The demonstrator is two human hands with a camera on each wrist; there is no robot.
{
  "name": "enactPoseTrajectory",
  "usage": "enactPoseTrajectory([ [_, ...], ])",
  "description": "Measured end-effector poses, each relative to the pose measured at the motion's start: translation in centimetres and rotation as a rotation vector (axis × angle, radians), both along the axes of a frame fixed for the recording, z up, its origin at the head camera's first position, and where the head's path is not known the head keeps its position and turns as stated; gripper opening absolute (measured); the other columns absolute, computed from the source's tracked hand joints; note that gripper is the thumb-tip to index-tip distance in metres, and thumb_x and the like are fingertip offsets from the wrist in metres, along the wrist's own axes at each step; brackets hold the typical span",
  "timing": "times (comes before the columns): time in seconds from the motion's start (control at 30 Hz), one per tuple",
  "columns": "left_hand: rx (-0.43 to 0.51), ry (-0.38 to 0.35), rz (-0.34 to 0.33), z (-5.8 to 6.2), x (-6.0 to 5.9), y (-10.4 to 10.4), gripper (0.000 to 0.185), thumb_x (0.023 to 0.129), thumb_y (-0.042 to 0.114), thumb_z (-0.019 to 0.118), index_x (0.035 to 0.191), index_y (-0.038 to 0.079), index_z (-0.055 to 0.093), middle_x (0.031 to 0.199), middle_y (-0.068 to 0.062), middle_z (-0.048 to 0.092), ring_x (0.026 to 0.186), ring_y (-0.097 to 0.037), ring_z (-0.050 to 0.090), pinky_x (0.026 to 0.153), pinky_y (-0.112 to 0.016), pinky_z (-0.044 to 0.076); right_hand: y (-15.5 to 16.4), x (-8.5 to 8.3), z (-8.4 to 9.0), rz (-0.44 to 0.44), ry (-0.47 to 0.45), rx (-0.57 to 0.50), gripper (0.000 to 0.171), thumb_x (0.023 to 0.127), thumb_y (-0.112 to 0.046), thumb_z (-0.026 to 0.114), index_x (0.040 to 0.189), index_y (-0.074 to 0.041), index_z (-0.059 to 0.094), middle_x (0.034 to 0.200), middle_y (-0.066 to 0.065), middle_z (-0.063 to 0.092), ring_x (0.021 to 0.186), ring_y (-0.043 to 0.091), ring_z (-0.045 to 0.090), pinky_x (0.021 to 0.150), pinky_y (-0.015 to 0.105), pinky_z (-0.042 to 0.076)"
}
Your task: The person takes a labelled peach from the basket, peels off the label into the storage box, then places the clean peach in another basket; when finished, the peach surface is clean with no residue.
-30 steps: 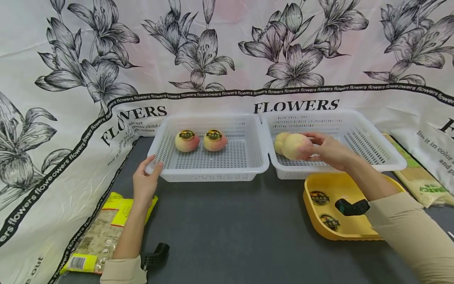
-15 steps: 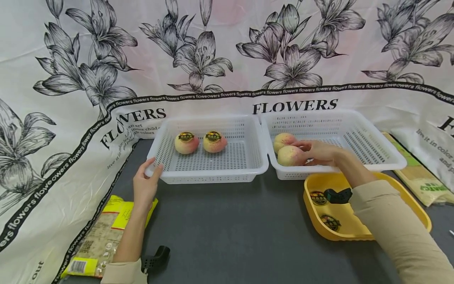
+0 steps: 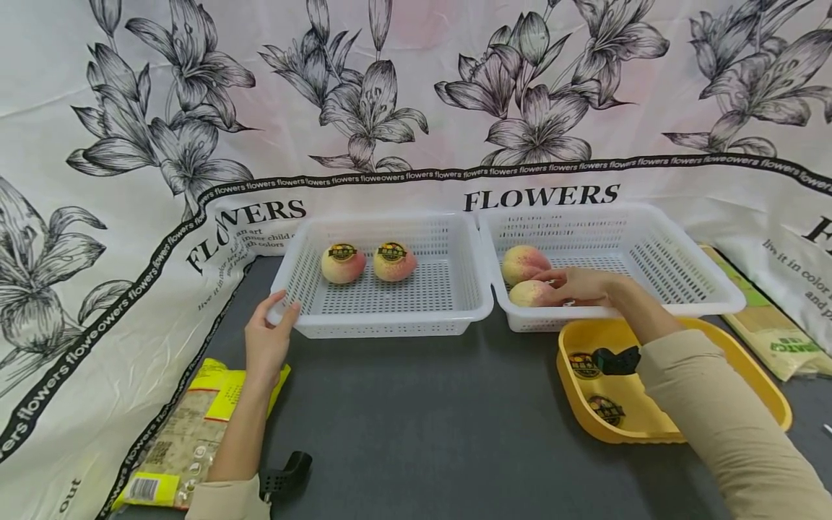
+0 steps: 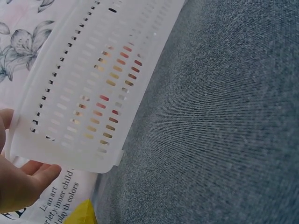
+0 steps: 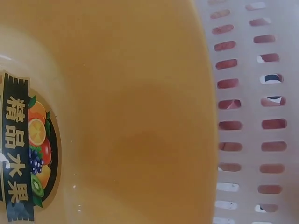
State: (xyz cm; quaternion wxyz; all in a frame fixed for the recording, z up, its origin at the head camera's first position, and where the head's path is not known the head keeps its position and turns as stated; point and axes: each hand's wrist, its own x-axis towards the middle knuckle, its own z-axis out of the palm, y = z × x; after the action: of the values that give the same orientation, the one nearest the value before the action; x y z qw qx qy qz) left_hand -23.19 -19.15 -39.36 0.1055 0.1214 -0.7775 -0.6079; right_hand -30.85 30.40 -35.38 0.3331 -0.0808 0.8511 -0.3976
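Fingers point(image 3: 552, 277) of right hand point(image 3: 581, 287) curled over near peach point(image 3: 529, 293) in right basket point(image 3: 702, 289), left hand point(image 3: 266, 343) gripping left basket point(image 3: 477, 307) corner

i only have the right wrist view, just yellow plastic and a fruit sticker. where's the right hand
Observer: The right hand is in the right basket, fingers on the nearer peach.
Operator: any other peach in there
Observer: One more peach, just behind it.
Operator: and the left hand
Observer: The left hand grips the front left corner of the left basket, which holds two stickered peaches.
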Motion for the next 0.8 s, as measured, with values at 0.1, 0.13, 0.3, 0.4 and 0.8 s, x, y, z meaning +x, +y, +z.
enactPoseTrajectory([
  [0.1, 0.009, -0.006, -0.002, 0.0, -0.1, 0.0, 0.054, 0.096, 0.035, 0.057, 0.144, 0.015, 0.042, 0.136, -0.012, 0.046, 0.105, -0.02, 0.048, 0.079, -0.02, 0.04, 0.1, 0.0, 0.1, -0.009, -0.001, 0.031, 0.082, 0.09, -0.04, 0.064, 0.148, 0.0, 0.023, 0.14, 0.026, 0.033, 0.113, 0.034, 0.042, 0.091, 0.043, 0.042],
  [0.13, 0.011, -0.008, -0.002, 0.0, -0.1, 0.0, 0.054, 0.096, 0.035, 0.057, 0.144, 0.015, 0.042, 0.137, -0.011, 0.045, 0.105, -0.02, 0.048, 0.079, -0.02, 0.04, 0.2, 0.0, 0.1, -0.018, -0.007, 0.035, 0.082, 0.09, -0.042, 0.063, 0.148, -0.001, 0.023, 0.139, 0.025, 0.034, 0.113, 0.034, 0.041, 0.091, 0.043, 0.042],
  [0.3, 0.009, -0.01, 0.005, -0.1, 0.0, 0.0, 0.054, 0.096, 0.035, 0.058, 0.144, 0.016, 0.043, 0.136, -0.011, 0.046, 0.104, -0.02, 0.048, 0.078, -0.02, 0.04, 0.9, 0.1, 0.5, -0.112, -0.094, -0.041, 0.084, 0.092, -0.047, 0.059, 0.15, -0.002, 0.019, 0.143, 0.024, 0.028, 0.126, 0.042, 0.032, 0.093, 0.043, 0.043],
  [0.4, 0.007, -0.014, 0.007, 0.0, 0.0, 0.0, 0.054, 0.095, 0.036, 0.058, 0.144, 0.016, 0.043, 0.136, -0.011, 0.046, 0.104, -0.02, 0.048, 0.077, -0.018, 0.041, 1.3, 0.2, 0.6, -0.143, -0.122, -0.084, 0.083, 0.093, -0.047, 0.056, 0.15, -0.001, 0.016, 0.148, 0.025, 0.022, 0.132, 0.045, 0.025, 0.094, 0.044, 0.043],
  [0.8, 0.019, 0.001, -0.003, -0.1, -0.1, -0.1, 0.054, 0.095, 0.035, 0.058, 0.144, 0.016, 0.043, 0.137, -0.01, 0.045, 0.105, -0.02, 0.049, 0.081, -0.021, 0.041, 2.3, 0.1, 2.2, -0.224, -0.029, -0.138, 0.08, 0.098, -0.046, 0.048, 0.149, 0.005, 0.014, 0.145, 0.032, 0.025, 0.126, 0.044, 0.038, 0.093, 0.049, 0.043],
])
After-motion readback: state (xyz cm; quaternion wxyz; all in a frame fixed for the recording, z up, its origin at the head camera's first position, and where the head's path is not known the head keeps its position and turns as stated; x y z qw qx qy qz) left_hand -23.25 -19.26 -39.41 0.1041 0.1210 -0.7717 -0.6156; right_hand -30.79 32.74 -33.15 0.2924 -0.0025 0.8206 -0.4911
